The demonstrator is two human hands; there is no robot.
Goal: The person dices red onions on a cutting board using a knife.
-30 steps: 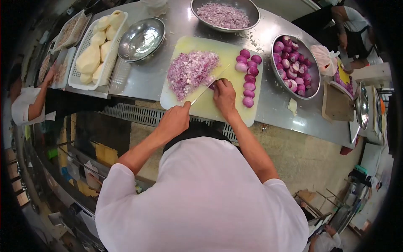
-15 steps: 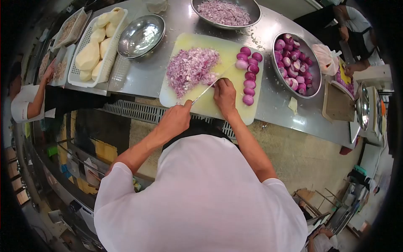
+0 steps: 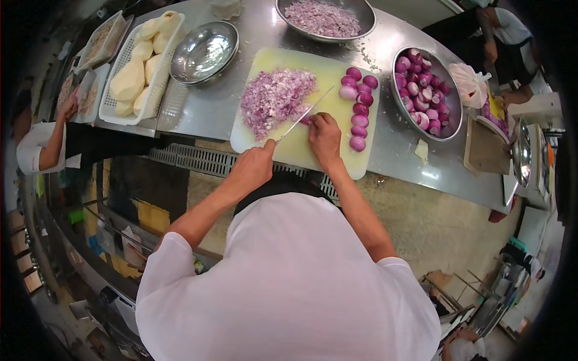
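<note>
My left hand is closed round the handle of a knife, its blade slanting up and right over the cutting board. With bent fingers, my right hand pins a piece of red onion to the board, just right of the blade. Most of that piece is hidden by the fingers. Left of the knife lies a heap of chopped red onion. Along the board's right side, several peeled red onions stand in a row.
A steel bowl of whole onions stands to the right. Behind the board is a bowl of chopped onion. An upturned-looking metal bowl and a white basket of peeled tubers stand left. Co-workers' hands show at both sides.
The blade has come away from the onion piece and now sits slightly to its left. Bits of onion beside the knife have joined the heap. My right hand has barely moved.
</note>
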